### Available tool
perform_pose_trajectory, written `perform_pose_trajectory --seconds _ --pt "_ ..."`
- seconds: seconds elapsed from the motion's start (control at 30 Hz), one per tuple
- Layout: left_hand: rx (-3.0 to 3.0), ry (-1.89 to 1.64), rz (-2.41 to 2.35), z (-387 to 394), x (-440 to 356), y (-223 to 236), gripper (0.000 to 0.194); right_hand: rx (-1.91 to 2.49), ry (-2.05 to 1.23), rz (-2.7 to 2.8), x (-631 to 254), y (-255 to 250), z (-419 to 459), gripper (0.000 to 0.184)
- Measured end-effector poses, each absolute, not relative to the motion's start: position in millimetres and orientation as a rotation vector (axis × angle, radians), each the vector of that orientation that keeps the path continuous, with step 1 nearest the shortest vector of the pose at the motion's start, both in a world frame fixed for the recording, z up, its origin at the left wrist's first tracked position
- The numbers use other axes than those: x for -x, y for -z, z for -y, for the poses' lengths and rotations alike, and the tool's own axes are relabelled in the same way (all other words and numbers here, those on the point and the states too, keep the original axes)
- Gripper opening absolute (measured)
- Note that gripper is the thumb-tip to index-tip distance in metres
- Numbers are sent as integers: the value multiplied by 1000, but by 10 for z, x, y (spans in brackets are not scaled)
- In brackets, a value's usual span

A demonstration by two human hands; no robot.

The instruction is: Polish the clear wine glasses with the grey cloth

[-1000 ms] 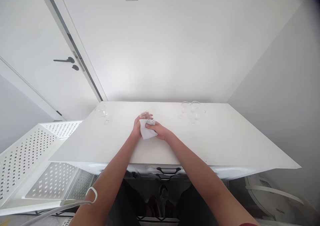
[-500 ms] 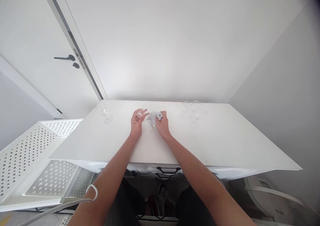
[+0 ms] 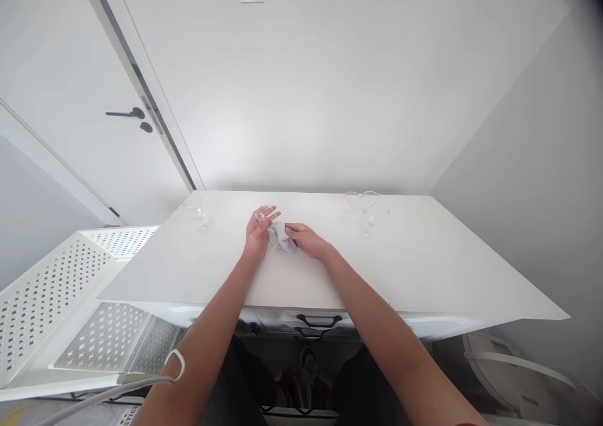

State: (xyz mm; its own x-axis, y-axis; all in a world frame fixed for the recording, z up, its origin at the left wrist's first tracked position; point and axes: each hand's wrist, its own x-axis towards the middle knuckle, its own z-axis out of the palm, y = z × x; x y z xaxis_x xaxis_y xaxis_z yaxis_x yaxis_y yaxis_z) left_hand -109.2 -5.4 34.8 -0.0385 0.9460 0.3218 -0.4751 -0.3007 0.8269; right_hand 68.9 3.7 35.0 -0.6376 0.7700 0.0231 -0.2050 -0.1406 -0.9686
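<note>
Head view: left hand (image 3: 257, 236) curls fingers round a glass (image 3: 262, 215), I'd say steadying it, while right hand (image 3: 307, 240) pinches a cloth (image 3: 285, 239)

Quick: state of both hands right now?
Left hand: closed around a clear glass.
Right hand: closed, pinching a white cloth.

Bare hands (image 3: 257, 236), dark trousers (image 3: 370, 385)
</note>
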Motion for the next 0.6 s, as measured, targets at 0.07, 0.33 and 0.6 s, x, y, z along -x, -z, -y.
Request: perform_pose_trajectory --seconds 0.07,0.33,0.6 --pt "-1071 -1559 -610 66 1083 -355 46 650 -1837 1504 -682 -330 -38 39" --pt "-1029 -1445 -528 80 1100 -324 52 579 -2040 1356 -611 -337 36 48" --pt "-1042 -1539 -665 2 1059 -290 53 1090 -1085 1670 -460 -256 11 33"
